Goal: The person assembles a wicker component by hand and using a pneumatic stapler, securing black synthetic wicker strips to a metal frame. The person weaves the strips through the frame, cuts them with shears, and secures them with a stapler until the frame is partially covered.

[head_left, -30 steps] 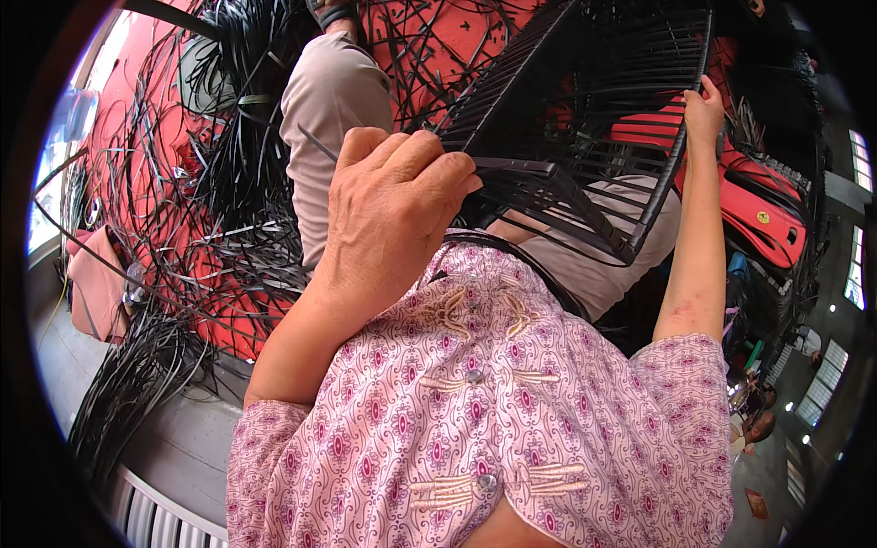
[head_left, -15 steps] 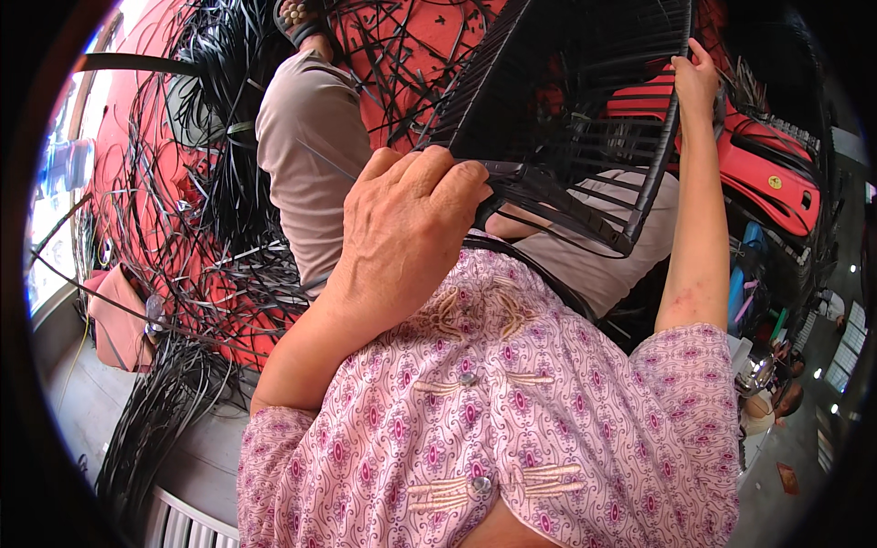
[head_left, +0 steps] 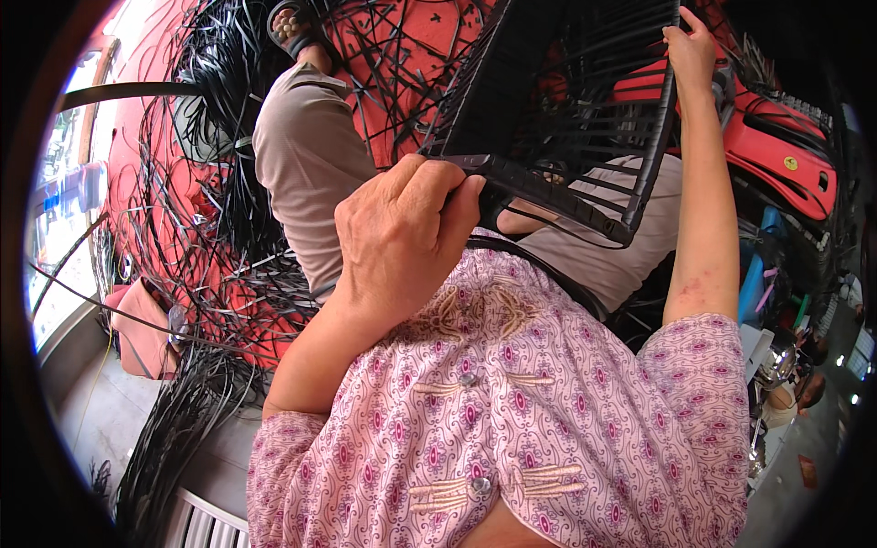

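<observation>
The red floor (head_left: 446, 38) is spreading behind everything, its smooth surface almost disappearing under criss-crossing dark strips. The patterned shirt (head_left: 493, 393), a soft pale-pink cloth with metallic-looking round buttons, is filling the lower middle.

The black frame (head_left: 493, 91) is tilting above the right thigh, between the two arms. Its near rim is ending in a squared corner on the right, and a gap is showing between that rim and the shirt. Parallel slats are running between its edges, letting the trousers show through; its left wall is looking denser and darker.

A thick bundle of black strips (head_left: 224, 100), flat, glossy and bending, is hanging beyond the left trouser leg (head_left: 306, 164), which is leaving little room on the outer side of the left hand. A red moulded piece (head_left: 786, 164) with rounded edges is lying just beyond the right forearm. A pink folded bag (head_left: 144, 329) is slumping at the far left.

The left hand (head_left: 402, 233) is clenching at the frame's near left corner; whether a strip is sitting inside the fist cannot be told. The smaller-looking right hand (head_left: 692, 59) is grasping the frame's right edge near the top, well apart from the left.
</observation>
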A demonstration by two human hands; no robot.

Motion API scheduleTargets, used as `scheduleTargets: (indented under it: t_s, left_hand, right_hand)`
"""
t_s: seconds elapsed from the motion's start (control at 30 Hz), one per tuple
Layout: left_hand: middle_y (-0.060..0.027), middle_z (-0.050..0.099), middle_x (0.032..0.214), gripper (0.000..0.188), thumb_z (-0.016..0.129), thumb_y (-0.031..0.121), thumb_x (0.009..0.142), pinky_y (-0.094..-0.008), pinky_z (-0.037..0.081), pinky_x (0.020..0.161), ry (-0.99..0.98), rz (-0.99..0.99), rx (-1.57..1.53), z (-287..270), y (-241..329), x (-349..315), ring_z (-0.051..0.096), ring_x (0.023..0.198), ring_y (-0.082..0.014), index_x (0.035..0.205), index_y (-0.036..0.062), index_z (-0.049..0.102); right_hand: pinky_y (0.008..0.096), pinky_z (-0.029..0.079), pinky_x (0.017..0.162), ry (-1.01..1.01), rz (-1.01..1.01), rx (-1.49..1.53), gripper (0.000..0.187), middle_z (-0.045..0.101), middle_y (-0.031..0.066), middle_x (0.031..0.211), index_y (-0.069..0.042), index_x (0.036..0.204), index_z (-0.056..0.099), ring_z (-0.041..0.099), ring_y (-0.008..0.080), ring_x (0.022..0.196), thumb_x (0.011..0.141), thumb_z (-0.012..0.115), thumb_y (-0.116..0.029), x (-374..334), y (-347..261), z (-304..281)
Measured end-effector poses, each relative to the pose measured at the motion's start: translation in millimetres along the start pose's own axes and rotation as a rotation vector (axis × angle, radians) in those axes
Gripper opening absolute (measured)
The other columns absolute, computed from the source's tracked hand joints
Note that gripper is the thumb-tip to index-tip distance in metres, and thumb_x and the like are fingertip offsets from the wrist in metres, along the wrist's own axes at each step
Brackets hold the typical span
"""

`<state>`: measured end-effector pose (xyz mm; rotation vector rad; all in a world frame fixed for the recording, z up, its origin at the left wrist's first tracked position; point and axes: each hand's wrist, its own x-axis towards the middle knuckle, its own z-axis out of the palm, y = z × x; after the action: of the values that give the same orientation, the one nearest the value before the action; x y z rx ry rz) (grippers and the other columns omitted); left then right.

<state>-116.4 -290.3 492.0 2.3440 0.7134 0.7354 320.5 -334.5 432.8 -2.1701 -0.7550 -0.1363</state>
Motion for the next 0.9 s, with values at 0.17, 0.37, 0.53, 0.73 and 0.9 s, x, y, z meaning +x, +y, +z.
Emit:
scheduleTargets:
  t_s: [0.17, 0.37, 0.53, 0.73, 0.9]
  left_hand:
    - [-0.0054, 0.054, 0.061, 0.015, 0.073, 0.006, 0.082, -0.0298, 0.039, 0.049, -0.018, -0.092, -0.116, 1.6, 1.0, 1.2, 0.051, 0.05, -0.0158, 0.076, 0.0023, 0.06]
    - [-0.0088, 0.058, 0.06, 0.017, 0.071, 0.011, 0.083, -0.0306, 0.041, 0.048, -0.177, -0.364, -0.319, -2.8, 3.4, 7.5, 0.056, 0.05, -0.0186, 0.074, 0.0008, 0.062]
    - [-0.0083, 0.058, 0.058, 0.016, 0.071, 0.01, 0.082, -0.0292, 0.041, 0.049, -0.173, -0.363, -0.357, -7.3, -0.5, 17.5, 0.056, 0.051, -0.0151, 0.074, -0.0005, 0.063]
    - [-0.0065, 0.055, 0.064, 0.015, 0.072, 0.012, 0.082, -0.0339, 0.042, 0.048, -0.057, 0.002, -0.155, -9.8, 7.2, 12.7, 0.057, 0.053, -0.025, 0.076, 0.0059, 0.06]
    - [-0.0051, 0.051, 0.063, 0.017, 0.072, 0.013, 0.082, -0.0367, 0.041, 0.048, -0.084, 0.059, 0.021, -2.0, 7.3, 10.8, 0.056, 0.054, -0.0243, 0.075, 0.0089, 0.058]
  right_hand:
    - [0.0303, 0.049, 0.065, 0.023, -0.056, -0.004, 0.049, 0.069, 0.0125, 0.087, 0.002, 0.122, 0.063, 0.063, 0.0171, 0.071, 0.073, 0.058, 0.001, 0.8, 6.2, -0.2]
    - [0.0305, 0.049, 0.066, 0.002, -0.021, -0.027, 0.049, 0.069, 0.0131, 0.088, 0.002, 0.123, 0.063, 0.063, 0.0174, 0.072, 0.074, 0.059, 0.0, 1.0, 6.8, -1.8]
    - [0.0315, 0.05, 0.068, 0.015, -0.024, 0.0, 0.05, 0.069, 0.0137, 0.088, 0.0, 0.124, 0.062, 0.063, 0.0188, 0.074, 0.074, 0.06, -0.001, -0.3, 7.9, -2.5]
    - [0.0337, 0.051, 0.073, 0.011, 0.028, -0.063, 0.049, 0.07, 0.0155, 0.093, -0.002, 0.124, 0.063, 0.066, 0.0223, 0.079, 0.075, 0.061, -0.004, -5.6, -11.7, -3.3]
    - [0.0335, 0.051, 0.078, 0.063, -0.071, -0.184, 0.047, 0.071, 0.0175, 0.1, -0.002, 0.123, 0.063, 0.067, 0.0254, 0.089, 0.076, 0.061, -0.004, -7.0, -14.5, -2.5]
